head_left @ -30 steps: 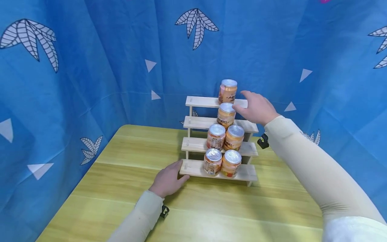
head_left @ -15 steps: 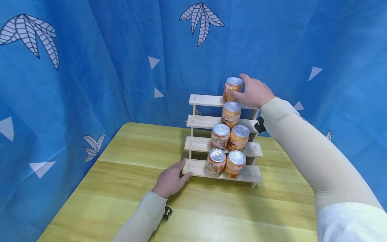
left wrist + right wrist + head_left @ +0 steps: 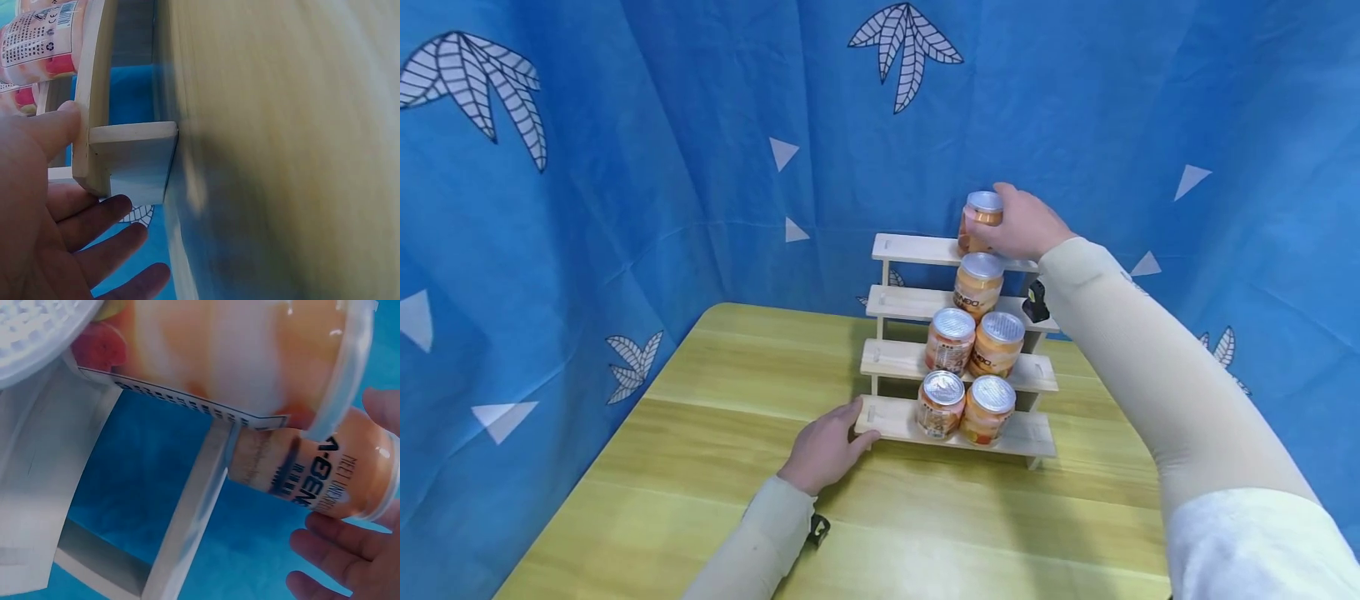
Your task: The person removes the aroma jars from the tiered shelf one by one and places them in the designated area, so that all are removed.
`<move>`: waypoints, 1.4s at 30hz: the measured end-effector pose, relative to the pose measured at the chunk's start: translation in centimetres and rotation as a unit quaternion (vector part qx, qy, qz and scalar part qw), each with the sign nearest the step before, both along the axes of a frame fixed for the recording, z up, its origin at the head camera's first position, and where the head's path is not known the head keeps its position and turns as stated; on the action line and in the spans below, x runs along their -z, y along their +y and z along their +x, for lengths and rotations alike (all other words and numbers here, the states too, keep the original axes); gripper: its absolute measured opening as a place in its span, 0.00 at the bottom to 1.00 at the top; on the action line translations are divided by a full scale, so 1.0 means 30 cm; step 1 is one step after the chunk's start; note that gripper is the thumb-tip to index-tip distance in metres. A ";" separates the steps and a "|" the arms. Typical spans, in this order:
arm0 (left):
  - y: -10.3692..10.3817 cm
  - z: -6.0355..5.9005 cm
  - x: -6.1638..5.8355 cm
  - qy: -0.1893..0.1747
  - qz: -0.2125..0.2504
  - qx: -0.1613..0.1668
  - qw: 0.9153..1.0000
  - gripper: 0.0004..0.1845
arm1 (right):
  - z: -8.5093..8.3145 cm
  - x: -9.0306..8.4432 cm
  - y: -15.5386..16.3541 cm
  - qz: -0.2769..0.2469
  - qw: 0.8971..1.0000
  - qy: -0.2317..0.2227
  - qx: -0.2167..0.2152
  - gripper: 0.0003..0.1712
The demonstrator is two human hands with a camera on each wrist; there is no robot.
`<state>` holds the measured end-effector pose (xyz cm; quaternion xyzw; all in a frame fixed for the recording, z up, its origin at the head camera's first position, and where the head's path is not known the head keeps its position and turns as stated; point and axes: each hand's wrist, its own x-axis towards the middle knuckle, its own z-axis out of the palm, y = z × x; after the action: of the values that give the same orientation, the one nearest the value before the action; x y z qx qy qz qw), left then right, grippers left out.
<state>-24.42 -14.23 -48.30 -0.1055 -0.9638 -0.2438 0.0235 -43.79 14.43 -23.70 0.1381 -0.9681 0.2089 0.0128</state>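
A pale wooden tiered rack (image 3: 889,415) stands on the table, bearing several orange-labelled tins with silver lids. My right hand (image 3: 1026,225) grips the tin (image 3: 984,201) on the top tier; in the right wrist view, this tin (image 3: 300,462) sits between thumb and fingers. One tier lower is a single tin (image 3: 978,290). The third tier carries two side by side, a left tin (image 3: 950,342) and a right tin (image 3: 996,348). Another pair, including this tin (image 3: 940,408), occupies the bottom tier. My left hand (image 3: 824,450) pinches the bottom board's left end, its other fingers spread in the left wrist view.
The wood-grain table (image 3: 700,433) extends left and in front of the rack. A blue curtain (image 3: 700,125) with leaf prints hangs close behind and on the left. Lower-tier tins stand just below my right forearm's side.
My right hand has moved up from beside the second tier and closed round the top tin. My left hand keeps its hold on the board. The head view has shifted slightly.
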 end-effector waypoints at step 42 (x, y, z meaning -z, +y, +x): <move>-0.001 -0.004 -0.011 0.001 -0.003 0.001 1.000 0.41 | 0.092 0.025 0.363 -0.024 0.993 0.052 0.107 0.66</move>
<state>-24.55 -14.25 -47.97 -0.1071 -0.9644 -0.2407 0.0236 -41.03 25.33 -24.46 0.0439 -0.9701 0.2215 0.0890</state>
